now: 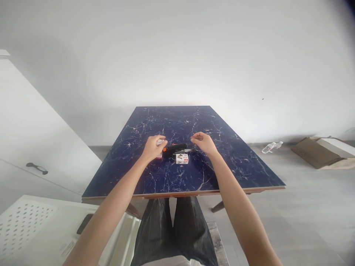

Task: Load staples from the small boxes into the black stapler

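My left hand is over the left side of a small cluster on the dark blue marbled table. Its thumb and fingers curve apart, with something whitish showing between them. A box edge in red and white peeks out below that hand, mostly covered. Right of it lies a black tool with an orange end. Along the tool's front is a thin silvery metal item, its kind unclear. Nearest me sits a small white box with black clip-like pictures. My right hand hovers right of the cluster, fingers bent, thumb slightly apart, holding nothing visible.
A white wall rises behind the table. On the floor at right are a clear plastic bottle and a cardboard box. To the left stand a white cabinet door and a white perforated surface bearing a dark phone-like object.
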Demonstrator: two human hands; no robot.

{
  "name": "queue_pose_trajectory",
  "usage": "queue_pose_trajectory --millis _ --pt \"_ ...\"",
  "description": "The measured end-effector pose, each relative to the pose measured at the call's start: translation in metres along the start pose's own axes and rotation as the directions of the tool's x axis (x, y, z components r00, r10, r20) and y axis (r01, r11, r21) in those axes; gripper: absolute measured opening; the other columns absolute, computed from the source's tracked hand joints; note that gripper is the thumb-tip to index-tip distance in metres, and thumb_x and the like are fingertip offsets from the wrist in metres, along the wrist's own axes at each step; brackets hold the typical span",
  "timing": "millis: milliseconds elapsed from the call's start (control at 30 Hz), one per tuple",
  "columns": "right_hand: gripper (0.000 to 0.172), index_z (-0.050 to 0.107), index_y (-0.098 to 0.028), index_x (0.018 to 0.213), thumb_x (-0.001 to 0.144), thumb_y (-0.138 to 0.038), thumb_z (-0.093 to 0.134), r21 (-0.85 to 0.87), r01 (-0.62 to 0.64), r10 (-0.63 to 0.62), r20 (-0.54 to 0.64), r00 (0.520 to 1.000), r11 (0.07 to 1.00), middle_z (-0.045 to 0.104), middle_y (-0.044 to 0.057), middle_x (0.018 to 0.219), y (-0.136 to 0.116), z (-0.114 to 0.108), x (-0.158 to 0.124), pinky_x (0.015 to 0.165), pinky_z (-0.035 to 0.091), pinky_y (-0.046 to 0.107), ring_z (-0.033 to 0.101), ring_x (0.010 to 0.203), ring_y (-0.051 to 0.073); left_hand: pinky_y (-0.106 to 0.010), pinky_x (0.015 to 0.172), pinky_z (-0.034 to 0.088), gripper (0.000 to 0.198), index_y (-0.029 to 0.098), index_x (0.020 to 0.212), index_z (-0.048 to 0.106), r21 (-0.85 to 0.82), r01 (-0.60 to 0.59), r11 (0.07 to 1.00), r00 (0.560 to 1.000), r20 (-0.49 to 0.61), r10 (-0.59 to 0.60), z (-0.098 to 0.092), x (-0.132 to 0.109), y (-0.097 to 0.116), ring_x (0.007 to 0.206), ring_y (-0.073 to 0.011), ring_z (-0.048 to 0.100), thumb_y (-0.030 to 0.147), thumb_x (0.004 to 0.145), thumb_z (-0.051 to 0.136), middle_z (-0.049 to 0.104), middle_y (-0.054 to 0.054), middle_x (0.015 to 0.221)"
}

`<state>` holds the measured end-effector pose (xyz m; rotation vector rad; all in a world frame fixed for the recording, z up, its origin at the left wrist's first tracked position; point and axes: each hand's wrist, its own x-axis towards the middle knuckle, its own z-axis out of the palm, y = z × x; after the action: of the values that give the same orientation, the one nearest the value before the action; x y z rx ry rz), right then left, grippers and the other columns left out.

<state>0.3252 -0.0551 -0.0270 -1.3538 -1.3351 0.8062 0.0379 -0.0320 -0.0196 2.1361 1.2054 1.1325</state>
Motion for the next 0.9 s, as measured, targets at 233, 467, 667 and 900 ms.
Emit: queue_pose_trajectory --millis 233,467,667,900 --pt "0.022 0.074 -0.019 0.092 0.075 -0.034 0.077 0.035 -0.056 0.053 0.103 0.993 0.998 0.077 0.007 0.090 0.000 0.004 -0.003 0.078 0.055 0.034 0.071 0.080 0.020 -0.038 0.088 0.053 0.036 0.027 0.108 0.078 -0.149 -0.062 0.987 0.959 0.265 0.101 -0.001 -0.002 0.008 0.093 -0.0277 0.069 0.035 0.074 0.082 0.076 -0.008 0.103" --pt "0.022 0.074 -0.021 0.093 0.075 -0.034 0.075 -0.185 0.092 -0.063 0.154 0.986 0.978 0.077 0.005 0.095 -0.018 0.009 -0.013 0.079 0.055 0.033 0.073 0.085 0.022 -0.036 0.083 0.056 0.042 0.026 0.123 0.071 0.034 0.026 0.999 0.946 0.321 -0.036 -0.008 -0.001 0.011 0.088 -0.0243 0.072 0.040 0.084 0.072 0.075 -0.008 0.113" --pt "0.020 0.075 -0.022 0.090 0.074 -0.034 0.076 -0.298 0.125 -0.064 0.205 0.977 0.946 0.077 0.003 0.093 -0.020 0.009 -0.014 0.078 0.054 0.032 0.072 0.084 0.021 -0.038 0.090 0.054 0.037 0.025 0.121 0.072 0.126 -0.020 0.992 0.967 0.255 -0.012 -0.007 -0.003 0.012 0.103 -0.0262 0.069 0.038 0.087 0.070 0.073 -0.007 0.119" --pt "0.020 0.078 -0.022 0.094 0.076 -0.029 0.074 -0.388 0.172 -0.090 0.219 0.972 0.905 0.078 0.004 0.094 -0.022 0.012 -0.016 0.082 0.053 0.030 0.072 0.088 0.021 -0.038 0.088 0.054 0.037 0.025 0.123 0.071 0.131 -0.017 0.991 0.966 0.259 -0.018 -0.007 -0.004 0.014 0.101 -0.0256 0.069 0.038 0.088 0.069 0.074 -0.007 0.118"
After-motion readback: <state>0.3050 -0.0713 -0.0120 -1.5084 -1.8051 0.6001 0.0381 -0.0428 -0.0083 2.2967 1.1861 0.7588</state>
